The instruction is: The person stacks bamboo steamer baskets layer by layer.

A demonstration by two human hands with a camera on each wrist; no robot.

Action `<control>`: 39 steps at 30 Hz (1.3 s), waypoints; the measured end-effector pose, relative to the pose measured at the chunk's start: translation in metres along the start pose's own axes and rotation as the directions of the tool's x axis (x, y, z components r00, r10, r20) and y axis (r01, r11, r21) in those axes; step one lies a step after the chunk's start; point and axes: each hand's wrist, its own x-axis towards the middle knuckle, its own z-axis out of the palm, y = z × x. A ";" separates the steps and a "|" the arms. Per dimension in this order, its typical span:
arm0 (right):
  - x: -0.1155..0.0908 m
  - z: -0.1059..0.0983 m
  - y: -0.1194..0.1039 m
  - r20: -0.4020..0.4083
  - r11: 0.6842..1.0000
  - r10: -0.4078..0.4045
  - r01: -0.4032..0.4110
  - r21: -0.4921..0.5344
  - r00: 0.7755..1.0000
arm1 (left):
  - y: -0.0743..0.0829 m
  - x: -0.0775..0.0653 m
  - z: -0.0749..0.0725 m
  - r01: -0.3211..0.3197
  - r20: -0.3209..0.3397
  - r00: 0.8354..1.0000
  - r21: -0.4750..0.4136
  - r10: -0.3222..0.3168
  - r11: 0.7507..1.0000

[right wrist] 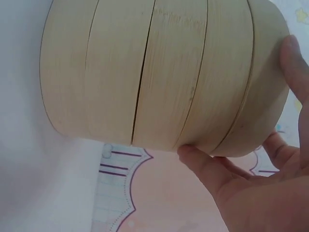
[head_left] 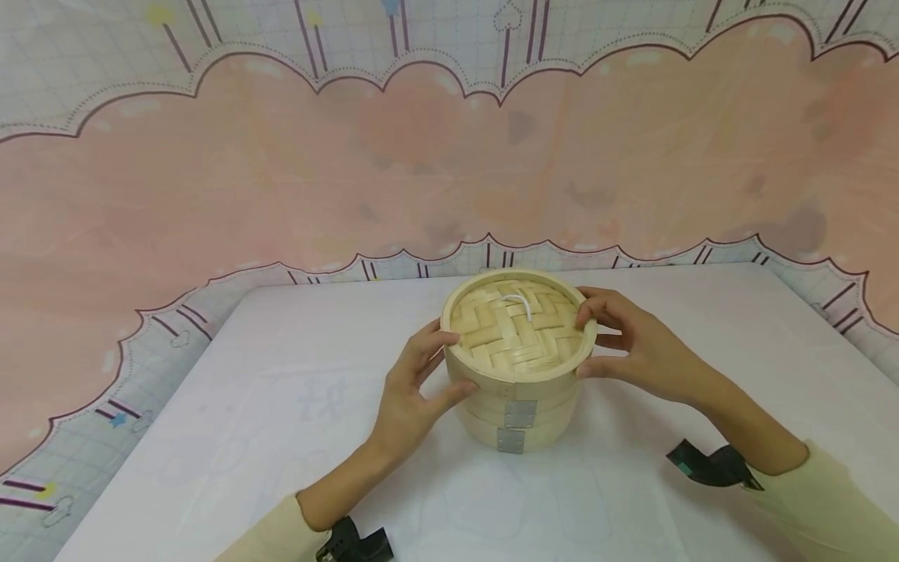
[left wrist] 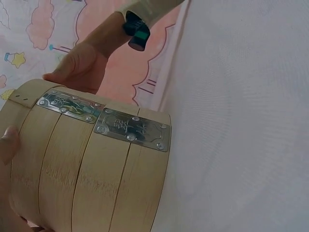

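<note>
A round bamboo steamer (head_left: pixel 485 410) stands upright on the white tabletop, with its woven lid (head_left: pixel 520 343) on top. A thin white loop handle (head_left: pixel 523 303) shows on the lid. My left hand (head_left: pixel 410 390) holds the steamer's near left side, fingers over the lid rim and thumb on the wall. On the right side my right hand (head_left: pixel 646 343) grips the rim, its thumb lower against the wall. Silver metal plates (left wrist: pixel 133 128) are riveted across the bands, seen close in the left wrist view. What is inside the steamer is hidden.
The white tabletop (head_left: pixel 232 437) spreads around the steamer. Behind and beside it hangs a pink and white cloth (head_left: pixel 421 172) printed with scalloped cloud outlines. Black straps (head_left: pixel 712 464) with small devices are worn at both wrists.
</note>
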 end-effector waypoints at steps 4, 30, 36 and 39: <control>0.000 0.002 -0.001 -0.024 1.000 0.019 -0.018 0.013 1.000 | -0.013 -0.002 -0.002 -0.006 -0.006 1.000 -0.032 0.005 0.999; 0.000 0.005 -0.011 -0.069 0.998 0.049 -0.052 -0.043 0.996 | -0.025 0.003 -0.010 -0.002 0.044 0.999 -0.115 0.007 0.993; 0.000 0.006 -0.012 -0.076 0.995 0.058 -0.064 -0.074 0.995 | -0.026 0.004 -0.011 -0.003 0.051 0.999 -0.130 0.010 0.992; -0.001 0.006 -0.012 -0.081 0.994 0.055 -0.062 -0.088 0.995 | -0.025 0.004 -0.011 0.000 0.053 0.999 -0.130 0.007 0.992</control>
